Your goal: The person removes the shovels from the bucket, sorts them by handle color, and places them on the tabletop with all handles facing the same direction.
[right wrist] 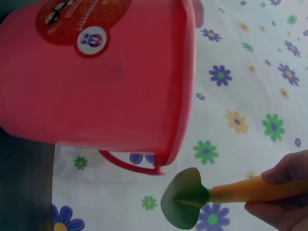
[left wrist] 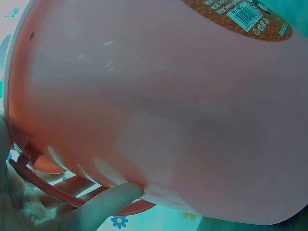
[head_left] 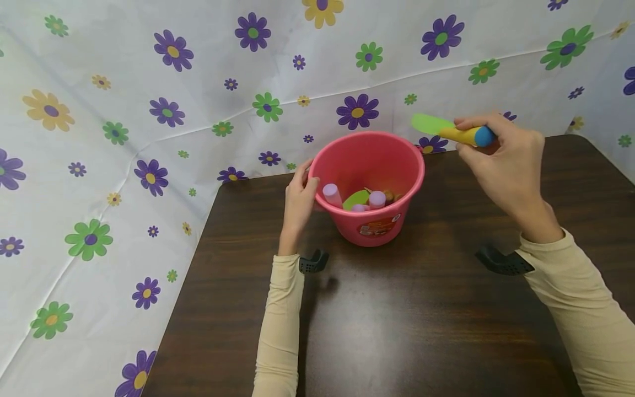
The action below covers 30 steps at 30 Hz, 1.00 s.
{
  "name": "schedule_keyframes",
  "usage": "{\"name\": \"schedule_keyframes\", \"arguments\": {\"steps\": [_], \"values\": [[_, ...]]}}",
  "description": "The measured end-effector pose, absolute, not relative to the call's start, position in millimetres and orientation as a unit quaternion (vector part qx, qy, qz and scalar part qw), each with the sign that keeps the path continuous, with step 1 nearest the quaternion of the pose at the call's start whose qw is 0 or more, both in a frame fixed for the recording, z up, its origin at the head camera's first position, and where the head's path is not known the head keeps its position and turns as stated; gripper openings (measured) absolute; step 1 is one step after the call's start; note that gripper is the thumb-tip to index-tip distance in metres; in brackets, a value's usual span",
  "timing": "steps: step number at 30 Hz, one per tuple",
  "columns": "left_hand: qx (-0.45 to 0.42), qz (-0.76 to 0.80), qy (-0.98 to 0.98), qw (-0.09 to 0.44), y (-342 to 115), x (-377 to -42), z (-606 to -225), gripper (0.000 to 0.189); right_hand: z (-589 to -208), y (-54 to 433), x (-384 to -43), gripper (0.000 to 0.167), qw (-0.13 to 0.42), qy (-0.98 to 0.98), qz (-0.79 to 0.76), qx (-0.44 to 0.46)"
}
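Trowel looked light and stiff, best held by the handle the right hand pinched; the left hand gripped the bucket.

A green-bladed, yellow-handled trowel is raised beside an upright pink bucket, seemingly part-filled.

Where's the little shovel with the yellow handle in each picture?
Head view: the shovel is right of centre, above the middle, held in the right hand.
Left wrist view: it isn't in this picture.
Right wrist view: near the bottom, right of centre, its green blade towards the left.
Shared landmark: the pink bucket, seen in all three.
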<state>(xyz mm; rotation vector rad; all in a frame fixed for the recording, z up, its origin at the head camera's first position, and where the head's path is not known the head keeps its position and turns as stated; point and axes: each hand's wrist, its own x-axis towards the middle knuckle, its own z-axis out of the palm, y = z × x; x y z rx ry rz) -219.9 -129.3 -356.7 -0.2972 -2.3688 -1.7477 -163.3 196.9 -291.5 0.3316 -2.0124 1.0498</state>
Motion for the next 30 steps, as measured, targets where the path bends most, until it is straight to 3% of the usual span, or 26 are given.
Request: {"name": "schedule_keyframes", "arguments": {"steps": [30], "values": [[-0.106, -0.582, -0.800, 0.100, -130.3, -221.5, -358.7, 0.054, -333.5, 218.2, -180.7, 0.028, 0.389, -0.832, 0.368, 0.145]]}}
